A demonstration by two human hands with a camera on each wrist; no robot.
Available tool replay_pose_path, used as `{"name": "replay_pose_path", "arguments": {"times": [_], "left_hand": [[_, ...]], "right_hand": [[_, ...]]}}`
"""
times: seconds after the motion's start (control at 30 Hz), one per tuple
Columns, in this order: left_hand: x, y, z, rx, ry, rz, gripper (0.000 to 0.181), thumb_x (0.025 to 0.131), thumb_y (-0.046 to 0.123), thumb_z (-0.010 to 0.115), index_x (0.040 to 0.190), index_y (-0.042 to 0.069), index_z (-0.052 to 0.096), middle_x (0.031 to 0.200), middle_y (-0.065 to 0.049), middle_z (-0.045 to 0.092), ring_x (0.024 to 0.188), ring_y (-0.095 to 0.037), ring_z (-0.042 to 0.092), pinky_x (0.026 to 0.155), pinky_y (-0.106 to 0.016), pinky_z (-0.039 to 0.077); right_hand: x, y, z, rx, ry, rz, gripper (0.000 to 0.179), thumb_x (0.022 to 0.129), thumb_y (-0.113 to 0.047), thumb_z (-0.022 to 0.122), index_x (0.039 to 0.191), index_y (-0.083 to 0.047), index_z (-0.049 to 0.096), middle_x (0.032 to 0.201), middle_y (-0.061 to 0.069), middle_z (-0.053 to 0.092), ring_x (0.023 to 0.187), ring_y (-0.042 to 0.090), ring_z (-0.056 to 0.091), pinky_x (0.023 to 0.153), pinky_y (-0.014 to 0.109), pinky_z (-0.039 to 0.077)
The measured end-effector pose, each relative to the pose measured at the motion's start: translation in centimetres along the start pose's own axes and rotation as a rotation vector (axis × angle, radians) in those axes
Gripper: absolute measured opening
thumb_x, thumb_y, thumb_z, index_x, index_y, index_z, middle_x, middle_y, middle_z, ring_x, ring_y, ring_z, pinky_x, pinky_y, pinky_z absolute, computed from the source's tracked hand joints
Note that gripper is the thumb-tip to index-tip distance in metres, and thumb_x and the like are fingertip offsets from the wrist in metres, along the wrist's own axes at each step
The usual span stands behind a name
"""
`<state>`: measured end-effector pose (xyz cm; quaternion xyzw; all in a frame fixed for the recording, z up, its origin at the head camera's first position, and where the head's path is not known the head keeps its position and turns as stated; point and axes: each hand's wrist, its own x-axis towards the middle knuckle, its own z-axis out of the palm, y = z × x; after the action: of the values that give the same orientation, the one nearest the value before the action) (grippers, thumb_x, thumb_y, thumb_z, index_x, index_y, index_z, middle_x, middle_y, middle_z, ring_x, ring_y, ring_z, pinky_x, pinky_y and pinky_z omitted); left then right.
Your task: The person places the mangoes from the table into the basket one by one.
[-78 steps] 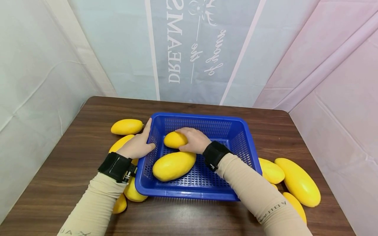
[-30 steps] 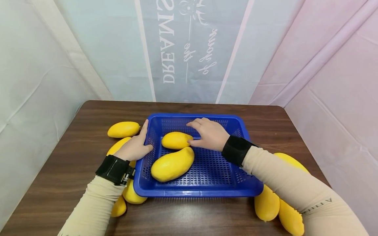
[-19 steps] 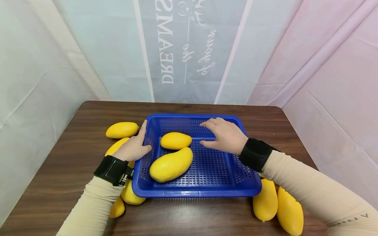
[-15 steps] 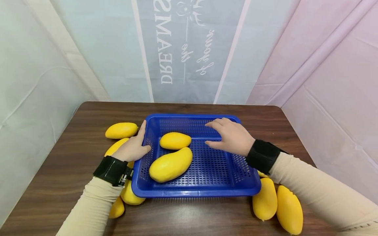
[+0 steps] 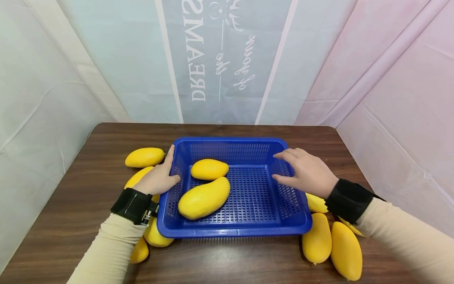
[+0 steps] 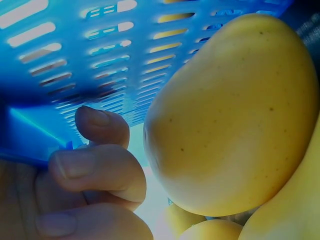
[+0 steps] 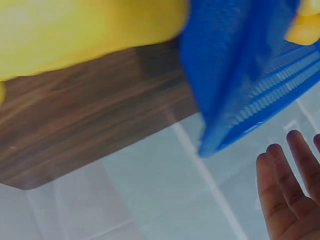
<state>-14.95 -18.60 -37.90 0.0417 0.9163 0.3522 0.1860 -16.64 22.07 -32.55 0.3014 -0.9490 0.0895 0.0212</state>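
Note:
A blue plastic basket [image 5: 234, 232] with slotted walls stands mid-table, two yellow mangoes [image 5: 205, 198] lying in its left half. My left hand [image 5: 158, 179] grips the basket's left rim, thumb inside; in the left wrist view the curled fingers [image 6: 100, 167] show under the rim, beside a large mango [image 6: 240, 115]. Over the basket's right rim hovers my right hand [image 5: 305, 171], its fingers spread and relaxed, with nothing in it. Several mangoes [image 5: 317, 238] lie just outside that side, partly below the right wrist. The right wrist view shows the straight fingers [image 7: 274, 185] near the basket wall.
More mangoes [image 5: 144, 157] lie along the basket's left side, some partly hidden by the left arm. The brown wooden table [image 5: 227, 262] ends at a hanging printed cloth [image 5: 220, 59] behind, with pale cloth walls on both sides.
My right hand has let go of the smaller mango inside the basket and moved right, to above the right rim. The left hand has stayed on the left rim.

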Motion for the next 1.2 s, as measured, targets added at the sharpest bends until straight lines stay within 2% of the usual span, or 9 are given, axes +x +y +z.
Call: {"name": "replay_pose_path", "arguments": {"times": [0.2,0.33,0.5,0.93,1.2], "left_hand": [[0.0,0.0,0.0,0.000,-0.005,0.000,0.095,0.098,0.019,0.049,0.154,0.020,-0.027,0.061,-0.007,0.054,0.041,-0.021,0.054,0.048,-0.034,0.051],[-0.2,0.0,-0.1,0.004,-0.006,-0.010,0.096,0.098,0.019,0.050,0.154,0.021,-0.028,0.061,-0.007,0.054,0.040,-0.021,0.053,0.048,-0.034,0.051],[-0.2,0.1,-0.2,0.004,-0.005,0.000,0.096,0.098,0.019,0.050,0.154,0.019,-0.028,0.062,-0.008,0.055,0.042,-0.021,0.056,0.048,-0.034,0.052],[-0.1,0.1,-0.1,0.010,-0.006,-0.005,0.096,0.097,0.019,0.050,0.154,0.020,-0.028,0.062,-0.008,0.055,0.041,-0.021,0.055,0.047,-0.034,0.051],[-0.1,0.2,-0.1,0.009,-0.008,-0.003,0.095,0.097,0.019,0.049,0.154,0.019,-0.027,0.061,-0.008,0.055,0.041,-0.021,0.055,0.047,-0.033,0.050]], "right_hand": [[-2.6,1.6,0.1,0.041,0.032,0.069,0.052,0.087,-0.036,0.074,0.126,-0.004,0.064,0.121,0.017,0.066,0.111,0.035,0.062,0.086,0.054,0.055],[-4.1,2.8,0.3,0.066,0.042,0.145,0.055,0.088,-0.042,0.072,0.127,-0.004,0.063,0.124,0.019,0.065,0.116,0.039,0.058,0.089,0.059,0.052],[-6.1,4.4,0.8,0.070,0.043,0.231,0.060,0.088,-0.048,0.070,0.130,-0.005,0.061,0.126,0.022,0.063,0.119,0.044,0.054,0.085,0.062,0.051],[-11.3,8.3,3.4,0.105,0.059,0.367,0.064,0.089,-0.047,0.069,0.134,-0.004,0.056,0.130,0.027,0.056,0.122,0.047,0.044,0.090,0.067,0.039],[-13.1,10.3,5.1,0.091,0.048,0.435,0.074,0.088,-0.049,0.069,0.138,0.002,0.050,0.132,0.033,0.050,0.119,0.051,0.042,0.092,0.069,0.036]]}}
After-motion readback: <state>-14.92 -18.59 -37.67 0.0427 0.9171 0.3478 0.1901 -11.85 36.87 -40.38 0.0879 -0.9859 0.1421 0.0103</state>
